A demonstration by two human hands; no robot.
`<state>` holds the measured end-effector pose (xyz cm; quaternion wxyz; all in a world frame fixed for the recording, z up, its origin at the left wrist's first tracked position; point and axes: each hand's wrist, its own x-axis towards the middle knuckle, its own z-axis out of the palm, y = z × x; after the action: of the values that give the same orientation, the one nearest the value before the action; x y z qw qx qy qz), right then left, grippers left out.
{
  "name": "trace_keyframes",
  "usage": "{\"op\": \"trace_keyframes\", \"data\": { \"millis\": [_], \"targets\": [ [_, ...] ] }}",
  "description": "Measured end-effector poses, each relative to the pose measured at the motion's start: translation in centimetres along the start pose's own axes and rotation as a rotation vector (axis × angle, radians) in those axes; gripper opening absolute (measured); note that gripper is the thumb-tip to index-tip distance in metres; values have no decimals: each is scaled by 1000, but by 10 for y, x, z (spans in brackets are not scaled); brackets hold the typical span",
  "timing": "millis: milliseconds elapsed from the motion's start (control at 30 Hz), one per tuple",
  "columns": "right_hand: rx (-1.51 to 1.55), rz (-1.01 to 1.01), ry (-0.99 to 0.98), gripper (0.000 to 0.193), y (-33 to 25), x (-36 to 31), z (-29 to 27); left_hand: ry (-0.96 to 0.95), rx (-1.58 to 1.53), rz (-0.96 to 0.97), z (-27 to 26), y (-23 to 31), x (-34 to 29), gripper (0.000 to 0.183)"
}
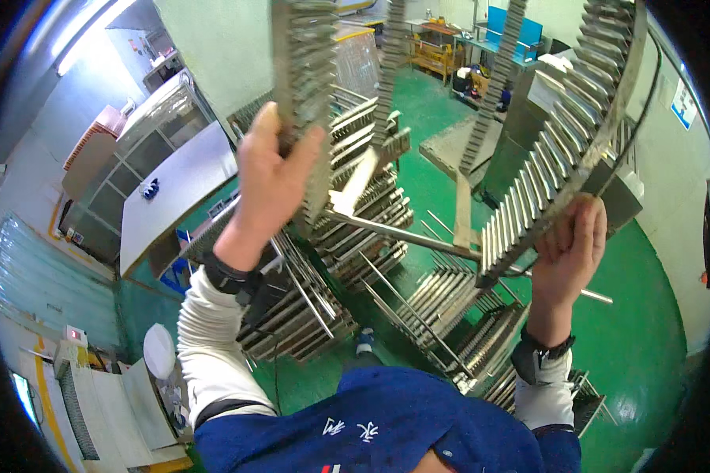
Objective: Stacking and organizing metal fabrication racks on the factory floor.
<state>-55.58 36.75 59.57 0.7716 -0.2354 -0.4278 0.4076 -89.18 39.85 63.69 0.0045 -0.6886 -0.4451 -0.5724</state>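
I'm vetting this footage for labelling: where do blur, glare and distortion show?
Head view: the left toothed rail beside the left hand looks smeared, the right toothed rail crisper; head view: the ceiling light, upper left, is blown out, and the green floor glints at lower right; head view: the corners go black, and the right wall's foot curves.

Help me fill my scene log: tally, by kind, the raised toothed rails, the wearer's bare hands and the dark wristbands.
Toothed rails: 4
Bare hands: 2
Dark wristbands: 2
Total: 8
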Motion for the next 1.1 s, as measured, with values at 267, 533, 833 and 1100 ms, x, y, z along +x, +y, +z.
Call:
{"op": "trace_keyframes", "data": {
  "millis": [267,533,833,1100],
  "targets": [
    [317,106,-194,24,100,55,163,55,212,-16,-127,-108,135,27],
    [222,366,-444,23,226,105,255,155,487,-155,-167,-290,241,29],
    [193,894,-520,18,308,101,257,-28,739,-29,-114,-415,252,30],
    [187,932,-525,21,329,105,256,-64,705,-64,-92,-471,259,29]
  ]
}}
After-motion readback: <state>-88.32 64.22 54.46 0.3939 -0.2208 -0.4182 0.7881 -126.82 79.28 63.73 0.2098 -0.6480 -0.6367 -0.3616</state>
